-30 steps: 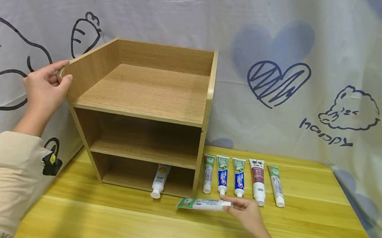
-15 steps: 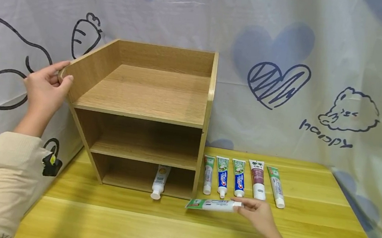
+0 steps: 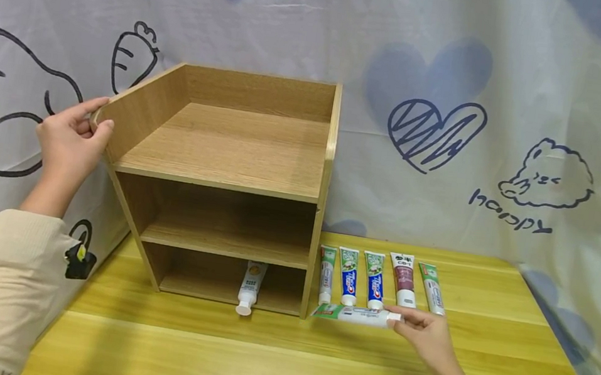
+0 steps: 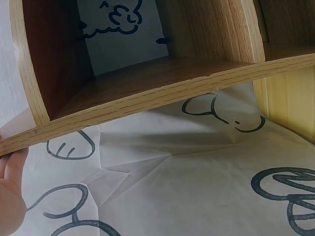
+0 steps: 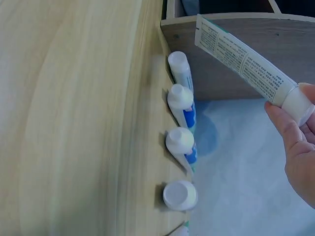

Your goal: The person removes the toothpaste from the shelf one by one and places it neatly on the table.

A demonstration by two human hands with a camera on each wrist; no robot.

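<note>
My left hand (image 3: 72,135) grips the front upper corner of the left side panel of a wooden shelf unit (image 3: 243,186). My right hand (image 3: 426,337) pinches a green-and-white toothpaste tube (image 3: 358,315) by its white cap. That tube is held crosswise, its flat end pointing left toward the shelf; in the right wrist view it hangs clear of the tabletop. Behind it several toothpaste tubes (image 3: 348,276) lie in a row with caps toward me. One is purple and white (image 3: 404,279). A white toothpaste tube (image 3: 251,285) lies in the bottom compartment, its cap sticking out past the front.
The yellow wooden table (image 3: 187,356) carries the shelf and the tubes. White cloth (image 3: 546,99) with blue hearts and drawings hangs behind and at the sides. A black-and-yellow object (image 3: 80,257) shows beside the left sleeve.
My right hand has moved rightward with the toothpaste tube, from in front of the shelf's right edge to in front of the row of tubes. The left hand has stayed in place.
</note>
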